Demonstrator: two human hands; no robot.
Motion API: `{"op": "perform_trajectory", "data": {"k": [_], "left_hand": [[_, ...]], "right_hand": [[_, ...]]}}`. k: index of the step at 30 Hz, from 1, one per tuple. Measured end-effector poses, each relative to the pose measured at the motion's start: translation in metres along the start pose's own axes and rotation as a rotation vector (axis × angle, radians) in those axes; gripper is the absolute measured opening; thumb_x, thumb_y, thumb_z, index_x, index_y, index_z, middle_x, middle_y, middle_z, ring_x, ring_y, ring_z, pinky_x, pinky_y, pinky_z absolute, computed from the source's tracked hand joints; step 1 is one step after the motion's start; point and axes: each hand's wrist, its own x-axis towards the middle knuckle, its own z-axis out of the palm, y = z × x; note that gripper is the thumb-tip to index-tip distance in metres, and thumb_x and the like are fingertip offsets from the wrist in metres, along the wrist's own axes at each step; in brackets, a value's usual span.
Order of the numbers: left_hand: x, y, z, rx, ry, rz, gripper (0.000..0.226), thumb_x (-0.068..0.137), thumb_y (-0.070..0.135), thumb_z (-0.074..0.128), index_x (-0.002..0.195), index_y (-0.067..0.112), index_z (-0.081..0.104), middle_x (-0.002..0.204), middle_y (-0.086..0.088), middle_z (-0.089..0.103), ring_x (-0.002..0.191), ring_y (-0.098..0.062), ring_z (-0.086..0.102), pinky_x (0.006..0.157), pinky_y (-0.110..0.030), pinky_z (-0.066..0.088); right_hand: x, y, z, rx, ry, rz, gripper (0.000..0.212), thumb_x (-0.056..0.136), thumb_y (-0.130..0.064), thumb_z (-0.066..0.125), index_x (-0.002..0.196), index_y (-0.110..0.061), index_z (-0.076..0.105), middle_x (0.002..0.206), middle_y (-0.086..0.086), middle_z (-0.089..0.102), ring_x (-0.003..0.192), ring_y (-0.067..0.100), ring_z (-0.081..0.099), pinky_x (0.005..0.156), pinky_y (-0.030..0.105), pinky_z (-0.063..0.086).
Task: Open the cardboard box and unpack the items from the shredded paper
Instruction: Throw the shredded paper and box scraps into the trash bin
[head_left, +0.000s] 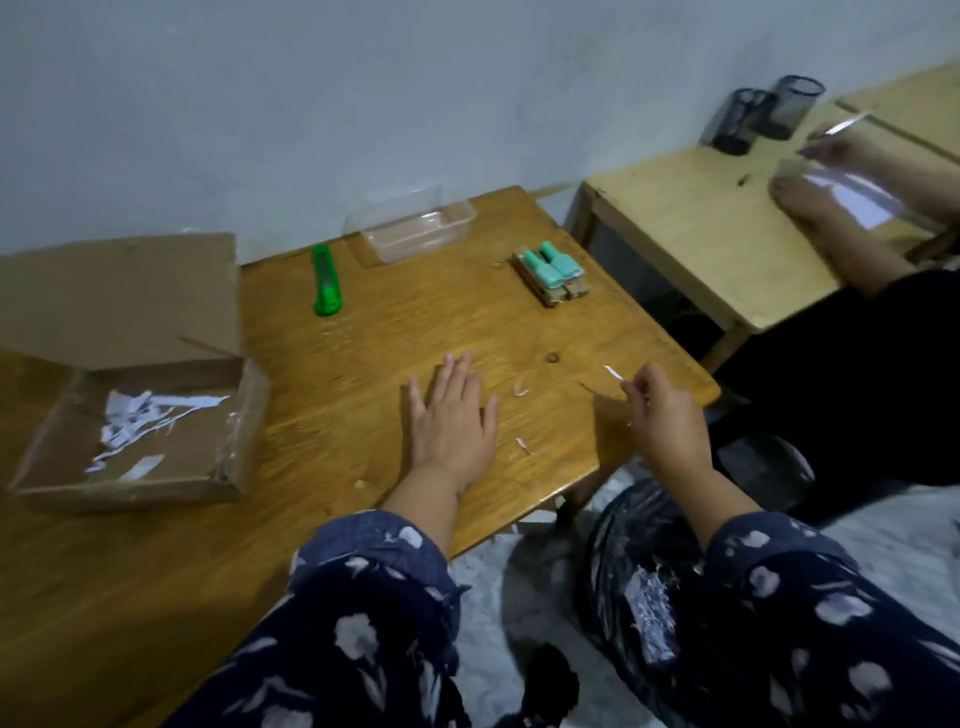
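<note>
**Box open, unpacking nearly done**

Nearest: left hand (452, 415) flat on tabletop (337, 519), fingers straight, holding nothing. Right hand (662, 410) at tabletop's rt edge, pinching small paper scrap (613, 373). To the left, cardboard box (135, 415) w/ flaps up, only thin shredded paper (145, 415) inside. Farther back: green cutter (325, 280), teal-topped items (551, 273), clear plastic tray (415, 231). Judged: items out, stray scraps left.
</note>
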Motion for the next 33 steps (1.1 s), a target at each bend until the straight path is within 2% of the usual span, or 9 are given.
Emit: {"op": "perform_trajectory", "data": {"k": [3, 6, 8, 11, 14, 18, 21, 28, 33], "left_hand": [[0.017, 0.043, 0.011, -0.003, -0.053, 0.125, 0.050, 0.102, 0.041, 0.024, 0.147, 0.022, 0.033, 0.161, 0.006, 0.010, 0.148, -0.010, -0.002, 0.118, -0.051, -0.005], [0.021, 0.050, 0.016, -0.017, -0.037, 0.173, 0.048, 0.101, 0.039, 0.026, 0.146, 0.022, 0.035, 0.161, 0.006, 0.012, 0.148, -0.011, -0.001, 0.118, -0.051, -0.005], [0.034, 0.137, 0.057, 0.001, -0.192, 0.383, 0.048, 0.101, 0.039, 0.027, 0.146, 0.023, 0.034, 0.161, 0.005, 0.012, 0.148, -0.012, -0.001, 0.117, -0.052, -0.004], [0.044, 0.131, 0.053, 0.063, -0.186, 0.341, 0.051, 0.101, 0.039, 0.027, 0.150, 0.024, 0.024, 0.162, 0.004, 0.008, 0.149, -0.014, -0.001, 0.117, -0.053, -0.003], [0.049, 0.130, 0.065, 0.116, -0.142, 0.318, 0.054, 0.101, 0.041, 0.022, 0.152, 0.024, 0.017, 0.162, 0.002, 0.005, 0.149, -0.015, -0.002, 0.118, -0.052, -0.001], [0.044, 0.137, 0.074, 0.110, -0.089, 0.338, 0.055, 0.100, 0.043, 0.022, 0.151, 0.024, 0.019, 0.161, 0.002, 0.009, 0.149, -0.015, 0.001, 0.118, -0.050, -0.001], [0.046, 0.136, 0.078, 0.103, -0.056, 0.336, 0.055, 0.098, 0.043, 0.026, 0.150, 0.024, 0.025, 0.161, 0.002, 0.014, 0.148, -0.015, 0.005, 0.118, -0.051, 0.001], [0.045, 0.137, 0.079, 0.115, -0.052, 0.339, 0.055, 0.098, 0.042, 0.025, 0.150, 0.023, 0.025, 0.160, 0.000, 0.016, 0.148, -0.016, 0.007, 0.119, -0.051, 0.003], [0.046, 0.136, 0.063, 0.081, -0.148, 0.352, 0.052, 0.101, 0.040, 0.024, 0.150, 0.024, 0.024, 0.161, 0.002, 0.015, 0.148, -0.014, 0.005, 0.118, -0.049, -0.002]], "right_hand": [[-0.013, 0.042, -0.021, -0.037, 0.075, 0.082, 0.020, 0.095, -0.031, 0.050, 0.085, -0.016, 0.044, 0.071, 0.014, 0.062, 0.064, 0.036, 0.058, 0.055, 0.042, 0.048], [-0.034, 0.056, -0.024, -0.076, 0.022, 0.101, 0.020, 0.095, -0.030, 0.051, 0.085, -0.014, 0.046, 0.067, 0.009, 0.057, 0.060, 0.034, 0.055, 0.051, 0.037, 0.041], [-0.065, 0.145, -0.057, -0.116, 0.093, 0.388, 0.019, 0.096, -0.031, 0.050, 0.086, -0.015, 0.046, 0.068, 0.006, 0.055, 0.060, 0.032, 0.053, 0.050, 0.034, 0.037], [-0.068, 0.159, -0.043, -0.075, 0.000, 0.373, 0.015, 0.096, -0.031, 0.049, 0.091, -0.017, 0.053, 0.081, 0.007, 0.061, 0.074, 0.033, 0.059, 0.057, 0.035, 0.042], [-0.067, 0.177, -0.043, -0.033, -0.077, 0.458, 0.012, 0.092, -0.025, 0.053, 0.095, -0.016, 0.062, 0.097, 0.010, 0.066, 0.088, 0.032, 0.061, 0.070, 0.037, 0.048], [-0.083, 0.208, -0.043, 0.059, -0.177, 0.637, 0.009, 0.087, -0.028, 0.060, 0.094, -0.025, 0.065, 0.098, 0.006, 0.070, 0.094, 0.028, 0.063, 0.082, 0.039, 0.052], [-0.085, 0.214, -0.043, 0.113, -0.165, 0.687, 0.016, 0.089, -0.029, 0.058, 0.100, -0.023, 0.066, 0.098, 0.007, 0.069, 0.096, 0.028, 0.063, 0.085, 0.041, 0.052], [-0.076, 0.204, -0.046, 0.098, -0.201, 0.668, 0.018, 0.090, -0.024, 0.052, 0.102, -0.027, 0.066, 0.102, 0.004, 0.068, 0.101, 0.028, 0.061, 0.090, 0.044, 0.049], [-0.045, 0.159, -0.053, 0.081, -0.187, 0.482, 0.025, 0.092, -0.017, 0.049, 0.109, -0.021, 0.066, 0.102, 0.006, 0.067, 0.088, 0.025, 0.063, 0.074, 0.035, 0.051]]}}
